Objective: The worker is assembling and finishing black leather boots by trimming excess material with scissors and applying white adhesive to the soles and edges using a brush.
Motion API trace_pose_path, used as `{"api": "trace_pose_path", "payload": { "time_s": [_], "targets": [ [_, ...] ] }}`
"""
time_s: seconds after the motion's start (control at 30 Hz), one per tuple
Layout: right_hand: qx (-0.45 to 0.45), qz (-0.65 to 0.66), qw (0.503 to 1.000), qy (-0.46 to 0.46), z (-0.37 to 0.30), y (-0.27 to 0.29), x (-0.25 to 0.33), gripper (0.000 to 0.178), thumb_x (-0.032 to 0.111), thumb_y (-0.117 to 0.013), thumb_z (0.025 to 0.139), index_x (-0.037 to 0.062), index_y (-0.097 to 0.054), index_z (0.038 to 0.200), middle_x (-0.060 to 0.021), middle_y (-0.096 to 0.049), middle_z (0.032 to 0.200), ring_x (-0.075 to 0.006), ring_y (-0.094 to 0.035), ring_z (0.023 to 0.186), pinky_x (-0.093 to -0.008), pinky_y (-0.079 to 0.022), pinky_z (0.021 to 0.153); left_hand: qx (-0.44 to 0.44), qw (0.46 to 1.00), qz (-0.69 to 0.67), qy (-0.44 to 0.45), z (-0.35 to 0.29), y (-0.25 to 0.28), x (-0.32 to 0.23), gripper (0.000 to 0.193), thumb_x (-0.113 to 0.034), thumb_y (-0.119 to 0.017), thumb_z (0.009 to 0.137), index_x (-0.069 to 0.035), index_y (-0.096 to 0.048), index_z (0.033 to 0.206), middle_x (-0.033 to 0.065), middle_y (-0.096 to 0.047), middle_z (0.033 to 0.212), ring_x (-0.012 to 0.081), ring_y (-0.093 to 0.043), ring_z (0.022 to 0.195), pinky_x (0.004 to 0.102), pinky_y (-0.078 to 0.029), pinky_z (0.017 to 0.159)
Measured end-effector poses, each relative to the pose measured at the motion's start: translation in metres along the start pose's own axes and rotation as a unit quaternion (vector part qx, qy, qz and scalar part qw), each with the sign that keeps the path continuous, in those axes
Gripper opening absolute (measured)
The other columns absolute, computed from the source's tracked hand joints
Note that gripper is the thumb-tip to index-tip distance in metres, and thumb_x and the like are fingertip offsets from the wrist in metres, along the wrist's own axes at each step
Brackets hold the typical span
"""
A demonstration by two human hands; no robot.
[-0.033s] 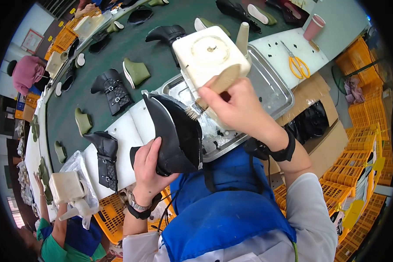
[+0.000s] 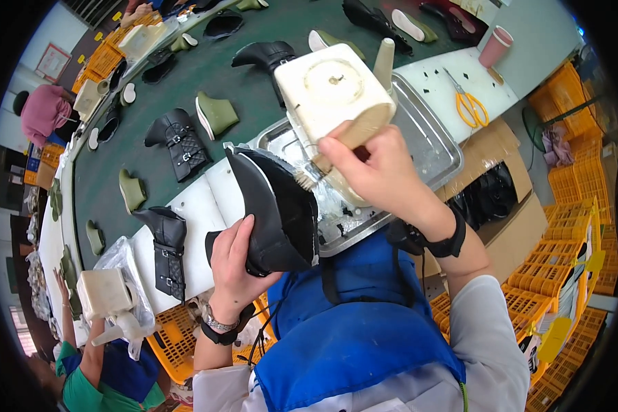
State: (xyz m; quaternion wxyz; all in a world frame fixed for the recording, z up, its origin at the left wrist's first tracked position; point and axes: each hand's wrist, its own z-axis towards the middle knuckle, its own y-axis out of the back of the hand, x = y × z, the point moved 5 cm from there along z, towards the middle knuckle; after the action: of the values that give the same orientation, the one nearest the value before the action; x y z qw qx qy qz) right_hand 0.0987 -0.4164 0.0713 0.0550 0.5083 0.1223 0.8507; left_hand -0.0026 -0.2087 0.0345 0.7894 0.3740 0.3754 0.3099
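Note:
My left hand [image 2: 235,259] grips the lower part of a black boot [image 2: 255,206], tilted so that its wide opening faces right. A pale lining edge runs along the rim. My right hand [image 2: 384,165] is closed around a brush with a pale wooden handle. The brush's bristles [image 2: 305,180] point down and left, close to the boot's opening; I cannot tell whether they touch it. Just beyond my right hand stands a white plastic container [image 2: 323,86] with a cone-shaped spout [image 2: 384,62]. It is over a metal tray [image 2: 432,141] holding clear film and black scraps.
Black and green boots, including a buckled one [image 2: 184,147] and a green one [image 2: 217,115], lie on the green table [image 2: 254,103]. Orange-handled scissors [image 2: 470,106] and a pink cup [image 2: 495,44] are at right. A carton [image 2: 491,154] and yellow crates [image 2: 542,278] stand below. Co-workers are at left.

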Motion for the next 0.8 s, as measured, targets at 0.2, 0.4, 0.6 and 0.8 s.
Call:
{"api": "trace_pose_path", "payload": {
  "time_s": [0.2, 0.4, 0.6, 0.8],
  "targets": [
    [0.064, 0.093, 0.992, -0.059, -0.013, -0.01, 0.0, 0.017, 0.013, -0.059, 0.081, -0.0028, -0.06, 0.077, -0.0046, -0.056, 0.055, -0.0088, -0.049, 0.046, -0.0252, -0.038, 0.044, -0.016, 1.0, 0.001, 0.002, 0.002, 0.004, 0.002, 0.085, -0.015, -0.08, 0.048, 0.003, -0.041, 0.122, 0.0183, -0.054, 0.104, 0.0326, -0.054, 0.09, 0.0375, -0.044, 0.078],
    [-0.012, 0.001, 0.999, 0.041, -0.004, -0.01, 0.004, 0.014, 0.012, -0.059, 0.081, -0.0019, -0.06, 0.077, -0.0059, -0.054, 0.053, -0.0108, -0.05, 0.044, -0.0255, -0.038, 0.043, 0.009, 0.999, -0.039, 0.001, -0.001, 0.005, -0.002, 0.085, -0.016, -0.08, 0.049, 0.003, -0.041, 0.122, 0.018, -0.054, 0.104, 0.0322, -0.054, 0.09, 0.0374, -0.044, 0.078],
    [0.027, 0.023, 0.997, 0.072, -0.016, -0.018, 0.016, 0.01, 0.01, -0.06, 0.079, 0.0005, -0.061, 0.076, -0.0073, -0.056, 0.054, -0.0133, -0.054, 0.045, -0.0247, -0.04, 0.044, -0.03, 0.999, 0.016, 0.011, -0.002, 0.009, 0.007, 0.084, -0.013, -0.079, 0.048, 0.002, -0.041, 0.122, 0.0179, -0.054, 0.105, 0.0326, -0.053, 0.092, 0.038, -0.043, 0.08],
    [0.102, 0.039, 0.994, 0.019, -0.029, -0.028, 0.014, 0.012, 0.011, -0.06, 0.079, 0.0012, -0.06, 0.071, -0.0082, -0.056, 0.055, -0.0177, -0.055, 0.046, -0.0269, -0.042, 0.045, -0.107, 0.991, 0.066, 0.04, -0.001, 0.012, 0.017, 0.084, -0.015, -0.079, 0.041, -0.003, -0.048, 0.118, 0.018, -0.053, 0.104, 0.0337, -0.053, 0.09, 0.0405, -0.041, 0.08]
  ]
}}
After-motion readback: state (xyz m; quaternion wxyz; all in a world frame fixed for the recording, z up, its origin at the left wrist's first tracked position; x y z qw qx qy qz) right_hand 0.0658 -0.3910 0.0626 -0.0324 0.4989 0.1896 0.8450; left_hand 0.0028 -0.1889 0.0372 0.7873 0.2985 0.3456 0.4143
